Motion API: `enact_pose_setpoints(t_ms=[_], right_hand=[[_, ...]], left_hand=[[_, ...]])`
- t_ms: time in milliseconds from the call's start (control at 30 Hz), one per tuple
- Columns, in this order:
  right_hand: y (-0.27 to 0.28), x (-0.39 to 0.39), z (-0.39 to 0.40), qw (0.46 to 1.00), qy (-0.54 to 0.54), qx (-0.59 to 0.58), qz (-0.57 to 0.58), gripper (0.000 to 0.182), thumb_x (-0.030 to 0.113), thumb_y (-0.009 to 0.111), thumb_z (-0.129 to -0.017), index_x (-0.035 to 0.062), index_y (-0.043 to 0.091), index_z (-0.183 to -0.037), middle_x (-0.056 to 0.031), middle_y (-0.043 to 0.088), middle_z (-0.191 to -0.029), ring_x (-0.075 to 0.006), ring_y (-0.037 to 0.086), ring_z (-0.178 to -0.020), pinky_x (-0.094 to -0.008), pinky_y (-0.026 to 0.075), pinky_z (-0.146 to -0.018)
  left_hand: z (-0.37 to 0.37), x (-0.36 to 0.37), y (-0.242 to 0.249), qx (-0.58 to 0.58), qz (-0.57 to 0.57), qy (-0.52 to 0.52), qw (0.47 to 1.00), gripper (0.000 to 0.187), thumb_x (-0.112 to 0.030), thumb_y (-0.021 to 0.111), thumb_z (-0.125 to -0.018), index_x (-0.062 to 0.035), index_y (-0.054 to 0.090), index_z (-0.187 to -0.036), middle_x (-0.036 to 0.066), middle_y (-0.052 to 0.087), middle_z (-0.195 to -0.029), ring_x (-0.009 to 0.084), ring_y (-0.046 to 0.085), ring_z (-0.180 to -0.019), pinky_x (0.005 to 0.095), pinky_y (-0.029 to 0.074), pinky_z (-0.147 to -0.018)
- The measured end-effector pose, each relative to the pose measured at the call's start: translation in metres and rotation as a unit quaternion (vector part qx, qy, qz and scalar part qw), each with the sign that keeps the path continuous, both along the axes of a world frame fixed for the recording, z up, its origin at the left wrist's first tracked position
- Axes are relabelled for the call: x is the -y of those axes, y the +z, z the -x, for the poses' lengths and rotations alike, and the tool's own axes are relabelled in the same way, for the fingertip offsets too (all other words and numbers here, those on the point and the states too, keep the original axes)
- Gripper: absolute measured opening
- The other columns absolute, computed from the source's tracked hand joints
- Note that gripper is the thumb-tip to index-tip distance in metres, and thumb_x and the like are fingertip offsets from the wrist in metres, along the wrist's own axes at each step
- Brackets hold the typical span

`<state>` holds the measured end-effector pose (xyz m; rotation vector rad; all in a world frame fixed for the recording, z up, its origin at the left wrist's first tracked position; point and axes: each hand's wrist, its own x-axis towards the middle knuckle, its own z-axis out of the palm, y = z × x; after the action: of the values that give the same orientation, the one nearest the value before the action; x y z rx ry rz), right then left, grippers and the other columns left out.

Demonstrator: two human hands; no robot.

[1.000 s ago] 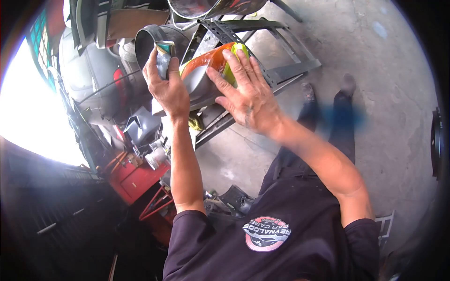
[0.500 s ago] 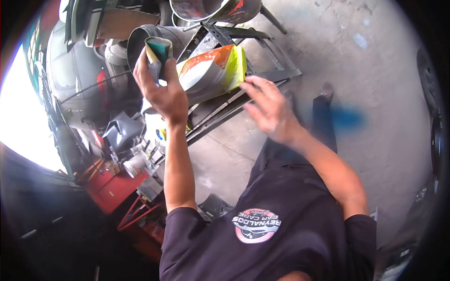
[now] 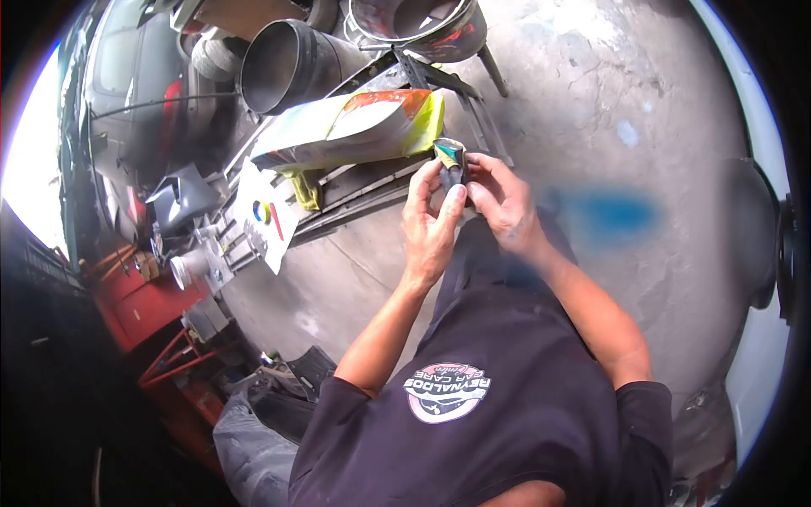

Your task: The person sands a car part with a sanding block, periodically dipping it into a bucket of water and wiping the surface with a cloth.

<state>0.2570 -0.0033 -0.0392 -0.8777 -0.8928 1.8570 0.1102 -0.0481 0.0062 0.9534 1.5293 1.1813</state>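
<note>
Left hand (image 3: 432, 221) grips small folded piece (image 3: 451, 159), green showing inside; right hand (image 3: 509, 209) at its side, contact unclear. Long panel (image 3: 338, 129), orange and yellow-green at near end, lies on metal stand (image 3: 338, 201). Black bucket (image 3: 274, 68) behind panel. White sheet (image 3: 260, 221) holds yellow-blue roll (image 3: 263, 211), red strip.

2 hands (image 3: 432, 232), 1 fld. pad (image 3: 453, 155), 1 multicol. panel (image 3: 359, 128), 1 tape roll (image 3: 258, 211), 1 wht. sheet (image 3: 274, 248)

I have both bare forearms reaching forward, elbows bent, and my left hand (image 3: 432, 226) and right hand (image 3: 508, 209) close together ahead of my chest, fingers curled and both thumbs pointing forward, the left fingers pinched inward.
</note>
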Motion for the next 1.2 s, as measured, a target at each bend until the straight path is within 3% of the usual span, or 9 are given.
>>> enact_pose_setpoints(t_ms=[100,167,233,400,567,733,967,1033,1200], right_hand=[[0.001,0.001,0.0,0.995,0.021,0.048,-0.08,0.046,0.002,0.067,-0.105,-0.003,0.059,-0.15,-0.0172,0.076,-0.131,-0.0209,0.074,-0.121,-0.0356,0.061,-0.1],[0.007,-0.001,0.003,0.998,0.029,0.031,-0.042,0.044,0.003,0.065,-0.105,-0.0039,0.06,-0.149,-0.016,0.077,-0.131,-0.0214,0.073,-0.122,-0.0361,0.059,-0.104],[-0.001,-0.005,0.006,0.99,0.045,0.109,-0.072,0.044,0.002,0.06,-0.106,-0.0043,0.062,-0.149,-0.0155,0.077,-0.133,-0.0201,0.072,-0.123,-0.0335,0.055,-0.108],[-0.005,-0.011,0.018,0.995,0.065,0.07,-0.033,0.049,-0.001,0.054,-0.104,-0.0024,0.065,-0.152,-0.0126,0.077,-0.136,-0.0158,0.07,-0.124,-0.0297,0.052,-0.11],[0.012,-0.017,0.031,0.989,0.09,0.11,-0.05,0.049,-0.002,0.054,-0.104,-0.002,0.066,-0.151,-0.0093,0.078,-0.133,-0.0138,0.069,-0.122,-0.0294,0.052,-0.109],[0.039,-0.003,0.05,0.94,-0.023,0.235,-0.245,0.047,0.015,0.07,-0.106,-0.0001,0.061,-0.15,-0.0218,0.072,-0.136,-0.0329,0.072,-0.125,-0.0412,0.055,-0.109],[0.039,-0.012,0.045,0.876,-0.069,0.288,-0.38,0.063,0.012,0.086,-0.092,0.0071,0.062,-0.15,-0.0235,0.064,-0.147,-0.0413,0.068,-0.13,-0.0472,0.056,-0.112],[0.033,-0.018,0.05,0.791,-0.053,0.39,-0.468,0.067,0.01,0.089,-0.085,0.0065,0.063,-0.147,-0.0241,0.06,-0.15,-0.0463,0.066,-0.13,-0.0485,0.056,-0.111],[0.002,-0.027,0.052,0.872,-0.086,0.301,-0.377,0.058,0.007,0.087,-0.086,0.0044,0.065,-0.14,-0.0255,0.062,-0.141,-0.0447,0.068,-0.123,-0.0468,0.058,-0.105]], left_hand=[[0.003,0.008,-0.001,0.023,0.018,0.04,0.999,0.041,-0.011,0.066,-0.112,0.005,0.062,-0.15,0.014,0.06,-0.152,0.0231,0.056,-0.143,0.0385,0.046,-0.12],[0.007,0.01,-0.002,0.054,0.009,0.082,0.995,0.037,-0.012,0.065,-0.113,0.0062,0.066,-0.145,0.014,0.061,-0.15,0.0231,0.057,-0.142,0.0384,0.043,-0.122],[0.018,0.013,-0.001,-0.063,-0.019,0.041,0.997,0.032,-0.01,0.066,-0.112,0.0053,0.07,-0.14,0.013,0.062,-0.147,0.0228,0.06,-0.137,0.0368,0.046,-0.119],[0.049,0.008,-0.003,0.004,-0.032,0.028,0.999,0.064,0.003,0.077,-0.101,-0.0034,0.048,-0.157,0.009,0.064,-0.134,0.0129,0.065,-0.115,0.031,0.057,-0.101],[0.079,0.001,0.002,0.105,0.004,-0.024,0.994,0.044,0.001,0.078,-0.101,-0.0002,0.061,-0.142,0.008,0.073,-0.127,0.0137,0.07,-0.113,0.0319,0.059,-0.1],[0.089,-0.009,0.011,0.075,-0.008,0.0,0.997,0.031,-0.002,0.079,-0.101,0.0021,0.068,-0.129,0.008,0.076,-0.122,0.0129,0.074,-0.106,0.0306,0.062,-0.094],[0.089,-0.03,0.015,0.066,0.015,0.021,0.997,0.023,0.0,0.079,-0.098,-0.0008,0.065,-0.116,0.005,0.075,-0.109,0.0094,0.071,-0.097,0.0269,0.06,-0.087],[0.083,-0.038,0.019,0.047,0.023,-0.009,0.999,0.023,-0.002,0.08,-0.097,-0.0006,0.065,-0.114,0.004,0.075,-0.099,0.0069,0.069,-0.086,0.025,0.057,-0.075],[0.071,-0.049,0.024,0.022,0.07,-0.025,0.997,0.028,-0.007,0.084,-0.099,0.0007,0.071,-0.123,0.003,0.075,-0.103,0.0078,0.069,-0.091,0.0244,0.057,-0.084]])
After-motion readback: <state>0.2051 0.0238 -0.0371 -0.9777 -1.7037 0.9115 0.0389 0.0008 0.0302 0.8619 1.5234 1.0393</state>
